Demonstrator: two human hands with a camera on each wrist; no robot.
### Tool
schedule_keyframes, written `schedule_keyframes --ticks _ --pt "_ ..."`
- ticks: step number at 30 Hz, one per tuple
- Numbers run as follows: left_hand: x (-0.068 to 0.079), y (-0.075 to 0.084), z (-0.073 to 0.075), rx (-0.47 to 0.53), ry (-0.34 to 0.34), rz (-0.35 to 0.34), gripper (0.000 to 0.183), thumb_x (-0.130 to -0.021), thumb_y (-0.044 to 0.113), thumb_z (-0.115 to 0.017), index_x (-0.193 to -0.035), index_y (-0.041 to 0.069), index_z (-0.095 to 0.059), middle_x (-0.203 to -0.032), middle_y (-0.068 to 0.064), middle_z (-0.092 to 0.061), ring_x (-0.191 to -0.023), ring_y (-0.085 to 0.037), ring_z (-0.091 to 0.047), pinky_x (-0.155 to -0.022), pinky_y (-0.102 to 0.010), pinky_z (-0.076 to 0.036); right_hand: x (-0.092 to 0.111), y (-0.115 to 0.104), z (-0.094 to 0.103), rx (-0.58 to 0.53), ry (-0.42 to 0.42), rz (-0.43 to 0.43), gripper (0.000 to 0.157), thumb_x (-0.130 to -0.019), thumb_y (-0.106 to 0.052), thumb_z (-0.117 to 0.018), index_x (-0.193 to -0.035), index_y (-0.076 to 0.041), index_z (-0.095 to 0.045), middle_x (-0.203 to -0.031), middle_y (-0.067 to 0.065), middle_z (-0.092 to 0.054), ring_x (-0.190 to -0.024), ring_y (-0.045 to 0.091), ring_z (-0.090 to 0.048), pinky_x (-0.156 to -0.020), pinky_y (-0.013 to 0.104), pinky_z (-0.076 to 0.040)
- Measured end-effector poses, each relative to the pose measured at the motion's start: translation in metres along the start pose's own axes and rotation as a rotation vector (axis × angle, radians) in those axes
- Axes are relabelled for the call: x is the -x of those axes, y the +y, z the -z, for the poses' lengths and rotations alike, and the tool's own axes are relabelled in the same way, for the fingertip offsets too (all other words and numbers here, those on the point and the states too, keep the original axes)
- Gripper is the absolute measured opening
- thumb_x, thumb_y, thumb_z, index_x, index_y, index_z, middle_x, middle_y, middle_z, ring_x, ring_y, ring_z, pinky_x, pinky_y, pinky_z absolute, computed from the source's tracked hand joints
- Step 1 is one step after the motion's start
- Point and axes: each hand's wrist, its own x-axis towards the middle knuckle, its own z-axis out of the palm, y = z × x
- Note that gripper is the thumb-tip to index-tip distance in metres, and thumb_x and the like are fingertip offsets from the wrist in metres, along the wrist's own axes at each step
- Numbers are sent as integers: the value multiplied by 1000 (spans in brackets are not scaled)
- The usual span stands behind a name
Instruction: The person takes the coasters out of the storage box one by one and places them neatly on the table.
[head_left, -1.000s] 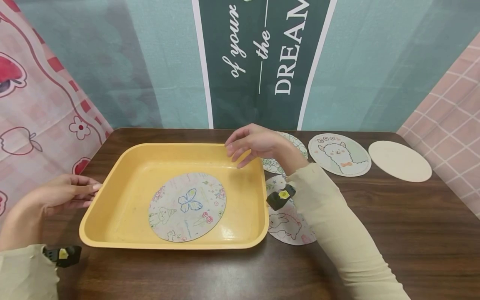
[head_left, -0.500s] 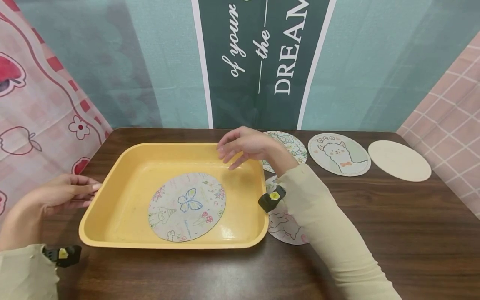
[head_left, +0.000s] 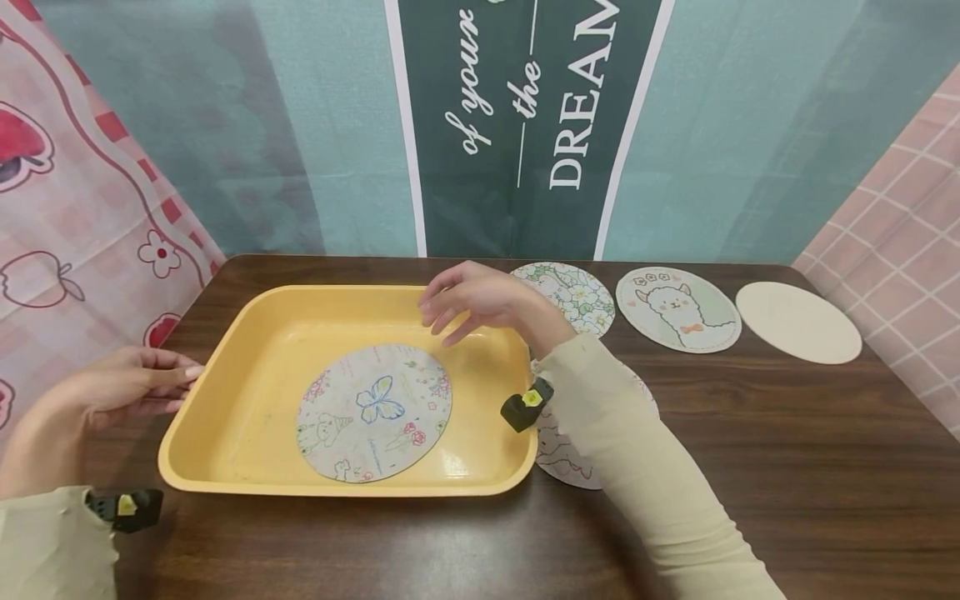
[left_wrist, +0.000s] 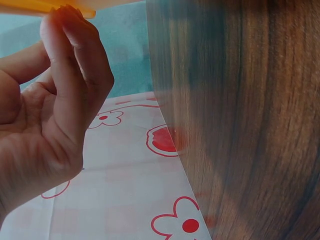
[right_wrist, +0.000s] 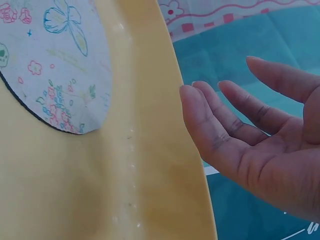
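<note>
A yellow tray point(head_left: 247, 400) stands on the table, and a round mat point(head_left: 375, 414) with a blue butterfly drawing lies inside it, right of the tray's middle. At the tray's left rim, my left hand point(head_left: 131, 387) pinches the edge; in the left wrist view the fingertips of that hand point(left_wrist: 60, 85) meet the yellow rim from below. My right hand point(head_left: 483, 300) hovers over the tray's far right part, fingers loosely bent and holding nothing. Seen from the right wrist, this hand point(right_wrist: 260, 130) is beside the rim, apart from the butterfly mat.
Right of the tray lie a flowered round mat point(head_left: 588, 300), an alpaca mat point(head_left: 678, 308) and a plain cream mat point(head_left: 798, 323). Another patterned mat point(head_left: 566, 458) is partly hidden under the right forearm. Curtains with prints hang behind and beside the wooden table point(head_left: 750, 433).
My right hand has drifted left and slightly nearer over the tray, showing more of the flowered mat behind it. The left hand, tray and butterfly mat have stayed in place.
</note>
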Motion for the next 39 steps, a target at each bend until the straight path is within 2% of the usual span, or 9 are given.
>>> schedule_keyframes --ticks 6,11,19,23,28,33,39 --pt "0 -1 1 -6 16 4 27 -96 3 -43 -89 13 -68 -83 -2 -65 -75 -15 -63 -70 -29 -55 -5 3 -5 9 7 -1 29 -86 -4 -60 -111 10 -54 -96 19 -61 -89 34 -60 -72 42 -55" --pt "0 -2 2 21 -10 -6 27 -96 4 -43 -89 12 -68 -84 -2 -65 -76 -14 -63 -71 -29 -55 -9 6 -9 27 4 -5 29 -86 -4 -59 -111 11 -54 -96 19 -60 -97 39 -57 -74 42 -54" --pt "0 -2 3 48 -47 -19 27 -96 5 -42 -91 12 -68 -85 -2 -64 -77 -13 -63 -72 -28 -54 -18 16 -11 48 28 -28 19 -86 -2 -58 -102 7 -58 -93 17 -60 -92 37 -58 -72 40 -55" --pt "1 -2 2 24 -22 -3 27 -96 6 -43 -90 13 -68 -84 -2 -64 -77 -13 -63 -72 -28 -54 -21 18 -13 76 31 -45 16 -87 -3 -57 -99 6 -59 -93 18 -60 -95 39 -56 -73 40 -55" --pt "1 -1 1 -13 21 24 26 -96 6 -44 -89 14 -68 -83 -1 -63 -75 -14 -63 -71 -29 -55 -24 22 -14 138 37 -75 21 -88 -4 -55 -105 8 -58 -93 16 -60 -90 34 -58 -73 38 -55" --pt "1 0 0 -22 25 26 26 -96 6 -44 -89 14 -68 -83 -1 -63 -75 -14 -63 -71 -29 -55 -24 23 -13 180 39 -97 21 -89 -5 -54 -106 6 -59 -96 15 -60 -89 29 -59 -74 38 -54" --pt "1 1 -1 -36 33 24 26 -96 7 -44 -88 14 -67 -83 -1 -63 -75 -14 -62 -70 -29 -55 -24 24 -13 187 38 -131 16 -89 -5 -53 -103 2 -59 -103 18 -60 -95 30 -58 -74 39 -54"
